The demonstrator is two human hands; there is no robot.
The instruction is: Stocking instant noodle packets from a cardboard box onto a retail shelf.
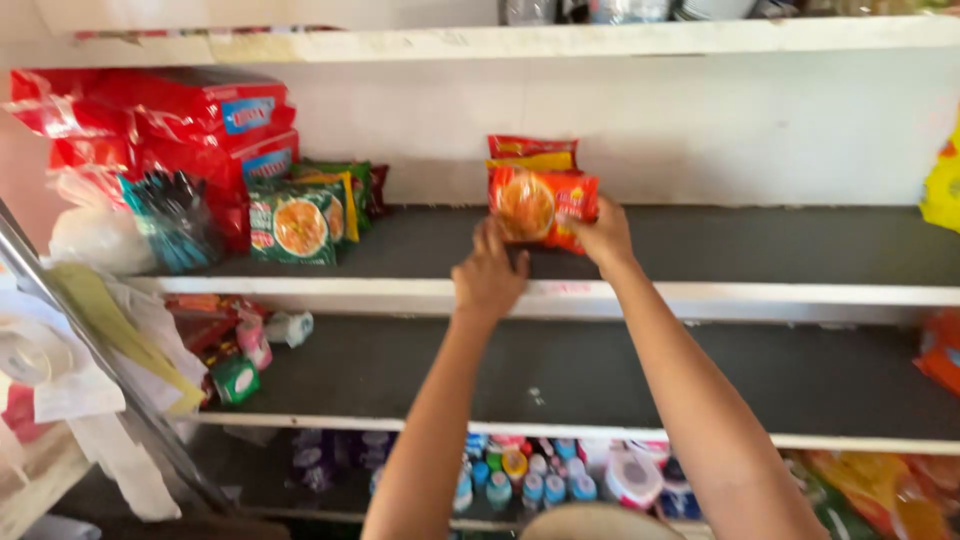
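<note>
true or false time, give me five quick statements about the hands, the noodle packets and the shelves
1. Both hands hold the orange noodle packet. True: the left hand is at its lower left, the right hand at its right edge.
2. The packet stands on the bottom shelf. False: it is on the upper dark shelf.
3. Green noodle packets stand to the left on the same shelf. True.
4. The red wrapped packs lie to the right of the hands. False: they are stacked at the far left.
5. Small bottles with coloured caps stand on a lower shelf. True.
</note>
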